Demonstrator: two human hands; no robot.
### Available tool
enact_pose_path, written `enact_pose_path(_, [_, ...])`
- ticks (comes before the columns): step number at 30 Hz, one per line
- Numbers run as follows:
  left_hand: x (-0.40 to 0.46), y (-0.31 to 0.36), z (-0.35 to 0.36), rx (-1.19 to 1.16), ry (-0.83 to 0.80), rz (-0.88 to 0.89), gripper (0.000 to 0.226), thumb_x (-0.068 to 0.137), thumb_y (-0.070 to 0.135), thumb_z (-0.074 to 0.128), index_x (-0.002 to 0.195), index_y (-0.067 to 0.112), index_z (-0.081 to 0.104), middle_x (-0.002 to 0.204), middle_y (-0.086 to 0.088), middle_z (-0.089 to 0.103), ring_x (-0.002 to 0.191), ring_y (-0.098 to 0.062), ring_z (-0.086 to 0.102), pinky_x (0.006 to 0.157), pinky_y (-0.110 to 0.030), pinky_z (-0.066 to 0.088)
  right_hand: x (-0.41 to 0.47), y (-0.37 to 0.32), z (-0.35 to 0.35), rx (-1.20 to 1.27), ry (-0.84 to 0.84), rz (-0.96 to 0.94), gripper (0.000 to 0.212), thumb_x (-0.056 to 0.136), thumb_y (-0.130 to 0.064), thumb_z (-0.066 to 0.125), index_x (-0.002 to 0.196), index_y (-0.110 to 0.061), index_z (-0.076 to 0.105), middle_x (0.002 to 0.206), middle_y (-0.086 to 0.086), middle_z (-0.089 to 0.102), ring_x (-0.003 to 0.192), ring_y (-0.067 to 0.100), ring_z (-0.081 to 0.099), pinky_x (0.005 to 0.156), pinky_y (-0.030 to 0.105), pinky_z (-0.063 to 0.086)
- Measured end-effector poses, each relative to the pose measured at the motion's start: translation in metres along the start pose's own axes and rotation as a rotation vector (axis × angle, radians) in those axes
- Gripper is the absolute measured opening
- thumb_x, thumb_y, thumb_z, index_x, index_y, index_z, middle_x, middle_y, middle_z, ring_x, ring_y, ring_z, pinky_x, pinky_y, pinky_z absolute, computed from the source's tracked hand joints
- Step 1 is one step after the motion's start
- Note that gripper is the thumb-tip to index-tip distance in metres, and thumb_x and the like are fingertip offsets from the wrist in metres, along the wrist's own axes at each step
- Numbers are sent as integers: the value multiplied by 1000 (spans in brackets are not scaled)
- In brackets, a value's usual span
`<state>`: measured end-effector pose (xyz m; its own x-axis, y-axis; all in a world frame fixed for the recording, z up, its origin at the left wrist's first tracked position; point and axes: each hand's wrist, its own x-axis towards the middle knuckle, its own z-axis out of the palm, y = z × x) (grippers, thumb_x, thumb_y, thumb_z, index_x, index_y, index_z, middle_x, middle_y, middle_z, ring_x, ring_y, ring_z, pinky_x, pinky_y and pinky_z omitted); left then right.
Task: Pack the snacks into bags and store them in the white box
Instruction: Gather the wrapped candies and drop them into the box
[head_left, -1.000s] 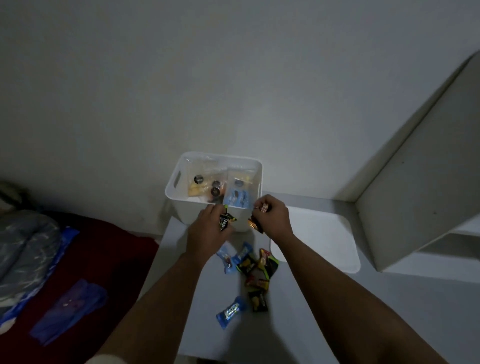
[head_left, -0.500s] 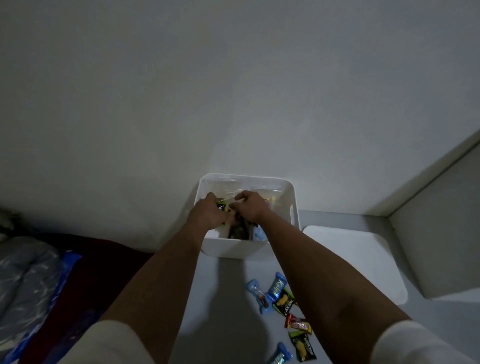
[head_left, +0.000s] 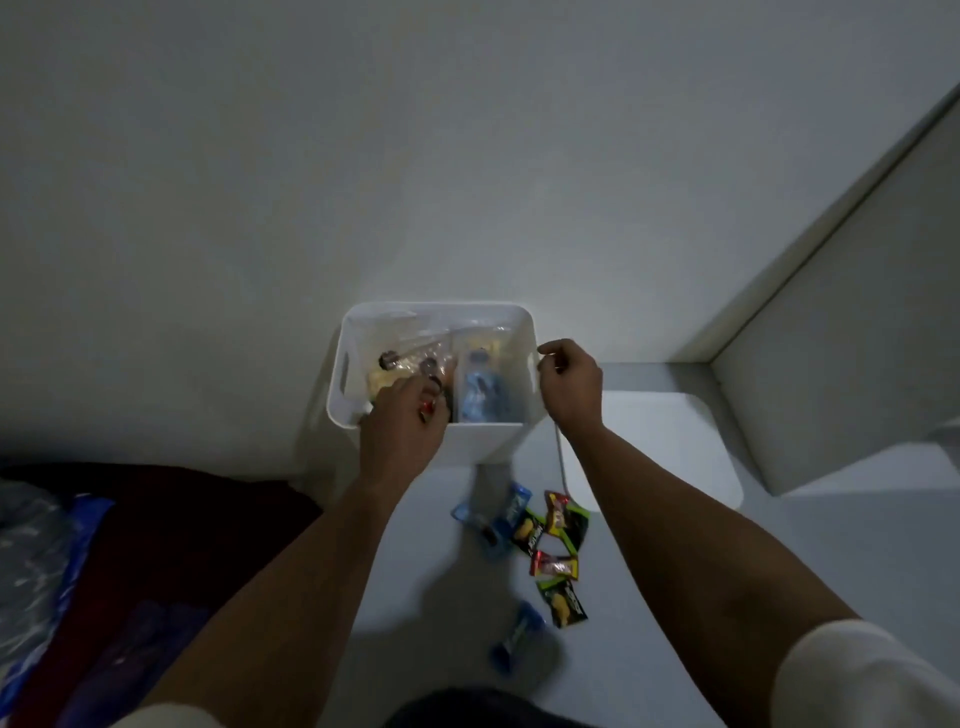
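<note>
Right hand (head_left: 569, 387) is lifting off the white box (head_left: 491, 441), loosely curled, holding nothing. Left hand (head_left: 405, 431) is gripping snacks inside; loose snacks (head_left: 540, 535) are waiting on the surface (head_left: 415, 582).

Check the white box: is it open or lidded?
Open. The white box has no lid on; bagged snacks show inside.

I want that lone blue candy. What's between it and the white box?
In the head view, loose snack packets lie between the blue candy and the white box.
</note>
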<state>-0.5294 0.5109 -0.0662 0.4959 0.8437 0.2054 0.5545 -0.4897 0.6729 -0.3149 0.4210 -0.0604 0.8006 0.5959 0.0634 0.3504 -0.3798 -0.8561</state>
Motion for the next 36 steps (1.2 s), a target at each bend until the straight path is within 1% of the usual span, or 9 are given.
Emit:
enact_pose_path(3, [-72, -1, 31, -33, -93, 63, 18, 88, 32, 64, 104, 25, 65, 102, 7, 62, 99, -18, 57, 82, -41, 52, -39, 51, -37, -67, 10, 45, 20, 92, -13, 56, 101, -21, 72, 76, 0, 70, 67, 15, 64, 66, 28, 50])
enact_pose_path(6, [-151, -6, 61, 15, -358, 21, 55, 81, 51, 69, 131, 29, 58, 133, 6, 55, 123, -21, 48, 103, -41, 45, -89, 105, -58, -193, -91, 79, 15, 93, -23, 58, 100, -24, 70, 81, -2, 71, 73, 18, 66, 72, 35, 55])
enact_pose_path(8, [-196, -13, 81, 148, -550, -1, 97, 72, 75, 62, 155, 33, 32, 165, 3, 18, 151, -26, 14, 123, -47, 20, -127, 139, -64, -271, -204, 46, 18, 94, -40, 56, 100, -27, 68, 92, -4, 69, 88, 21, 66, 77, 37, 54])
enact_pose_path(11, [-234, -28, 108, 296, -696, 57, 138, 53, 101, 52, 160, 36, -7, 163, -2, -33, 150, -30, -31, 121, -54, -9, -173, 179, -73, -363, -307, -91, 49, 91, -67, 54, 116, -27, 66, 113, -2, 62, 108, 19, 57, 88, 37, 50])
enact_pose_path(15, [-225, -49, 137, 468, -658, 184, 153, 43, 109, 41, 161, 24, -6, 164, -17, -27, 150, -43, -25, 117, -70, -5, -189, 217, -76, -475, -449, -304, 107, 72, -85, 63, 155, -24, 34, 160, 12, 31, 149, 30, 28, 120, 45, 30])
enact_pose_path(19, [-191, -69, 156, 510, -574, 205, 154, 42, 109, 41, 161, 22, -5, 164, -18, -26, 150, -46, -22, 117, -72, -1, -169, 246, -55, -535, -587, -458, 133, 61, -89, 68, 163, -23, 13, 170, 14, 1, 158, 35, -3, 124, 61, 12])
enact_pose_path(28, [-153, -83, 176, 411, -503, 416, 138, 54, 103, 49, 160, 20, 22, 165, -13, 21, 153, -35, 17, 119, -65, 14, -152, 265, -21, -445, -465, -676, 119, 64, -86, 70, 154, -16, 38, 159, 13, 33, 148, 30, 32, 116, 56, 28])
enact_pose_path(33, [-138, -74, 176, 447, -523, 452, 137, 54, 105, 42, 161, 23, 17, 170, -6, 0, 157, -29, 1, 122, -60, 10, -141, 260, -11, -511, -455, -683, 117, 66, -90, 62, 156, -19, 38, 167, 9, 26, 156, 27, 19, 118, 52, 23])
enact_pose_path(36, [-135, -75, 179, 450, -528, 483, 125, 59, 103, 43, 155, 23, 36, 168, -2, 19, 155, -26, 16, 120, -60, 15, -141, 265, -4, -561, -437, -723, 91, 77, -84, 58, 144, -22, 56, 159, 6, 41, 151, 27, 33, 115, 56, 26])
